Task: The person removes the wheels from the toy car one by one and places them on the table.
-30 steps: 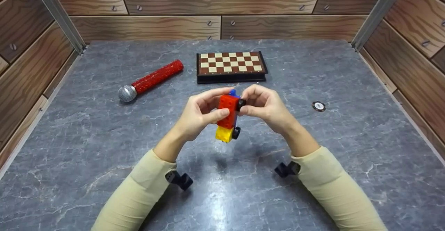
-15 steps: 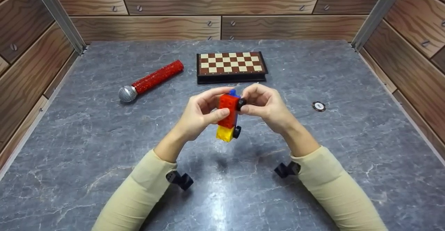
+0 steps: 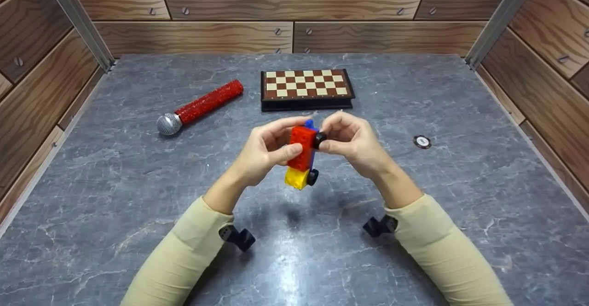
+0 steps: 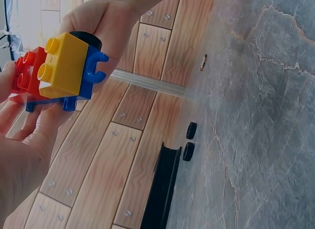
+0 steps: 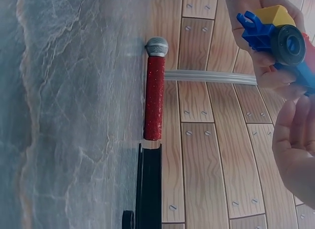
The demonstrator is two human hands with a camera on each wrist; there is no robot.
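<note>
A toy car (image 3: 301, 154) built of red, yellow and blue bricks is held upright above the grey table (image 3: 138, 181), yellow end down. My left hand (image 3: 285, 146) grips its red part, thumb across the front. My right hand (image 3: 329, 139) pinches the upper black wheel (image 3: 320, 138) on the car's right side. A second black wheel (image 3: 313, 177) sits lower on the same side. The left wrist view shows the yellow brick (image 4: 61, 66) and the blue base from below. In the right wrist view one wheel (image 5: 289, 43) faces the camera on the blue base.
A red glitter microphone (image 3: 198, 108) lies at the back left. A folded chessboard (image 3: 306, 87) lies behind the hands, with two small black wheels (image 4: 191, 130) beside it. A poker chip (image 3: 422, 141) lies to the right. Wooden walls close three sides.
</note>
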